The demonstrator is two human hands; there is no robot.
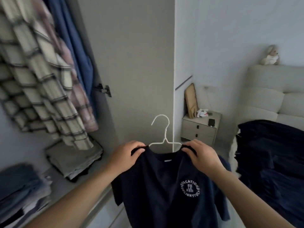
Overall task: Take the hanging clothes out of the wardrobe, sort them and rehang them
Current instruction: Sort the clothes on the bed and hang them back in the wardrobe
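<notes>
A navy T-shirt (166,186) with a round white chest print hangs on a white wire hanger (162,130) in front of me. My left hand (125,156) grips the shirt's left shoulder and my right hand (201,156) grips its right shoulder, both at the hanger's ends. The hook points up, free of any rail. In the open wardrobe at upper left hang a checked shirt (37,89), a pinkish garment (77,94) and a blue garment (72,40).
Folded grey clothes (74,159) and a stack of folded blue ones (21,188) lie on the wardrobe shelf. The open wardrobe door (131,63) stands straight ahead. A nightstand (199,127) and a bed with dark clothes (269,158) are to the right.
</notes>
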